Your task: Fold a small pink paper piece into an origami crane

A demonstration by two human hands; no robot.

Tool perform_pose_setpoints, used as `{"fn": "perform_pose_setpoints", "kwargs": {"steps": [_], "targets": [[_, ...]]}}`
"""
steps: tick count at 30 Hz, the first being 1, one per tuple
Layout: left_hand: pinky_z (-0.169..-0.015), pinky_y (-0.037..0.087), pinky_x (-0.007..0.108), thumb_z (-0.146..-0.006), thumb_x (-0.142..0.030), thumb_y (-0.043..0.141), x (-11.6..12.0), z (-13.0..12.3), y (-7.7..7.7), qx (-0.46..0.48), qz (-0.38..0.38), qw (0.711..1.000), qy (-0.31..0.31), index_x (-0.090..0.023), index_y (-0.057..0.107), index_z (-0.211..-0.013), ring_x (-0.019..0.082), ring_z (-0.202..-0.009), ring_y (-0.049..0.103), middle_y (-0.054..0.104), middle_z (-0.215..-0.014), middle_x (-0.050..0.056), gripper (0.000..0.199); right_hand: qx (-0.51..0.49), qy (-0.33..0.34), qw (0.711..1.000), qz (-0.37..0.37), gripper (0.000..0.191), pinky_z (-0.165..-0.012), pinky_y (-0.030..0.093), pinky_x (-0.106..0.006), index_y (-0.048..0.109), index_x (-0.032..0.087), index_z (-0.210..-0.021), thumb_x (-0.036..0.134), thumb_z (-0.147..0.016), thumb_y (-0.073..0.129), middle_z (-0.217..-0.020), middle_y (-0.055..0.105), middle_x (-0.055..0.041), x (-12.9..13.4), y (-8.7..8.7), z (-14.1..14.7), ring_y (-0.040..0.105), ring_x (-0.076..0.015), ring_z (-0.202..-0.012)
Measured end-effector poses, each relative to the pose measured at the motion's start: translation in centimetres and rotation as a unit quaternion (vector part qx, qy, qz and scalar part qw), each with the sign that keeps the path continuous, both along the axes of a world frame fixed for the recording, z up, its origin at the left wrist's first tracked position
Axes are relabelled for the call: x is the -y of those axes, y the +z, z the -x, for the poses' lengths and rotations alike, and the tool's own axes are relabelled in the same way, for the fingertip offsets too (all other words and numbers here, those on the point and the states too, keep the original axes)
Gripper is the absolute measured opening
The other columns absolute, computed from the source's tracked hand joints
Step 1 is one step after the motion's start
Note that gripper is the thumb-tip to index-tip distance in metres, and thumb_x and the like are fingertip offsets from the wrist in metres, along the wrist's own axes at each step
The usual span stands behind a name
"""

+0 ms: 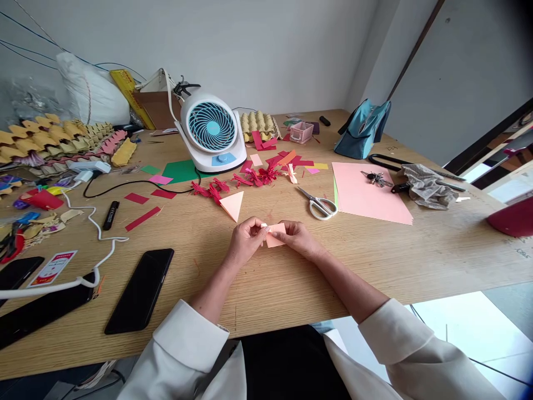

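A small light pink paper piece point(275, 235) is held between both hands above the wooden table. My left hand point(250, 238) pinches its left end, where a narrow pale edge stands up. My right hand point(297, 238) grips the right side between thumb and fingers. Just beyond my left hand lies a pale pink paper triangle point(233, 205), its upper left corner beside red paper flowers point(212, 190). Scissors point(320, 206) lie to the right, blades toward the back left. Further right are large pink sheets point(370, 194) with keys point(378, 179) on them.
A white fan point(213, 130) stands behind the red strips. Phones point(140, 290), a black marker point(110, 215) and a white cable point(109, 238) lie at left. Crumpled paper point(431, 186) and a blue bag point(363, 130) are at right. The table's near edge crosses below my forearms.
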State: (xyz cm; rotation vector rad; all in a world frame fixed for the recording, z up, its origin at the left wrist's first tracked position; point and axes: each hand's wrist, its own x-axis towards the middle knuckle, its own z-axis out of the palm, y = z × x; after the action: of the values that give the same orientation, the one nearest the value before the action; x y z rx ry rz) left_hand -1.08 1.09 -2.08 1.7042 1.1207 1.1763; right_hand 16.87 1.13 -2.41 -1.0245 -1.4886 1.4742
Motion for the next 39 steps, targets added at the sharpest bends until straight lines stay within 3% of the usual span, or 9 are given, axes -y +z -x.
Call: {"fn": "perform_pose_setpoints", "kwargs": {"steps": [5, 11, 25, 32, 39], "targets": [[-0.058, 0.042, 0.022, -0.083, -0.028, 0.061, -0.1, 0.1, -0.1, -0.041, -0.052, 0.998, 0.019, -0.017, 0.054, -0.071, 0.01, -0.06, 0.052, 0.057, -0.069, -0.002, 0.017, -0.01, 0.003, 1.0, 0.0, 0.047, -0.053, 0.029, -0.022, 0.057, 0.015, -0.071, 0.058, -0.066, 0.075, -0.062, 0.052, 0.0038, 0.0, -0.3, 0.2, 0.041, -0.0081, -0.055], [-0.061, 0.043, 0.022, -0.084, -0.031, 0.061, 0.0, 0.2, 0.0, -0.046, -0.062, 0.997, 0.016, -0.017, 0.055, -0.072, 0.011, -0.064, 0.053, 0.058, -0.071, -0.001, 0.019, -0.024, 0.007, 1.0, 0.016, 0.047, -0.051, 0.026, -0.022, 0.055, 0.016, -0.07, 0.057, -0.065, 0.076, -0.06, 0.049, 0.0052, 0.0, -0.1, 0.2, 0.038, -0.0071, -0.054], [-0.062, 0.044, 0.023, -0.083, -0.024, 0.06, 0.2, 0.7, 2.1, -0.144, -0.107, 0.984, 0.009, -0.018, 0.057, -0.07, 0.012, -0.066, 0.057, 0.064, -0.072, 0.001, 0.015, -0.007, -0.014, 1.0, -0.006, 0.046, -0.05, 0.023, -0.022, 0.049, 0.018, -0.064, 0.055, -0.066, 0.075, -0.059, 0.042, 0.0062, 0.1, 0.1, 0.6, 0.034, -0.0066, -0.053], [-0.056, 0.04, 0.022, -0.08, -0.028, 0.066, 0.3, 0.6, 1.7, -0.119, -0.076, 0.99, 0.003, -0.017, 0.067, -0.078, 0.01, -0.059, 0.052, 0.065, -0.074, 0.0, 0.012, -0.023, -0.01, 1.0, 0.009, 0.047, -0.05, 0.024, -0.021, 0.052, 0.017, -0.067, 0.054, -0.061, 0.079, -0.058, 0.046, 0.0063, 0.2, 0.1, 0.3, 0.035, -0.0064, -0.053], [-0.055, 0.036, 0.022, -0.078, -0.025, 0.066, 0.5, 0.6, 2.0, -0.13, -0.077, 0.988, 0.011, -0.018, 0.062, -0.072, 0.009, -0.057, 0.045, 0.058, -0.066, -0.002, 0.01, -0.048, 0.018, 0.998, 0.031, 0.047, -0.054, 0.031, -0.022, 0.058, 0.016, -0.072, 0.056, -0.06, 0.08, -0.063, 0.055, 0.0033, 0.2, 0.0, 0.3, 0.043, -0.0085, -0.057]]}}
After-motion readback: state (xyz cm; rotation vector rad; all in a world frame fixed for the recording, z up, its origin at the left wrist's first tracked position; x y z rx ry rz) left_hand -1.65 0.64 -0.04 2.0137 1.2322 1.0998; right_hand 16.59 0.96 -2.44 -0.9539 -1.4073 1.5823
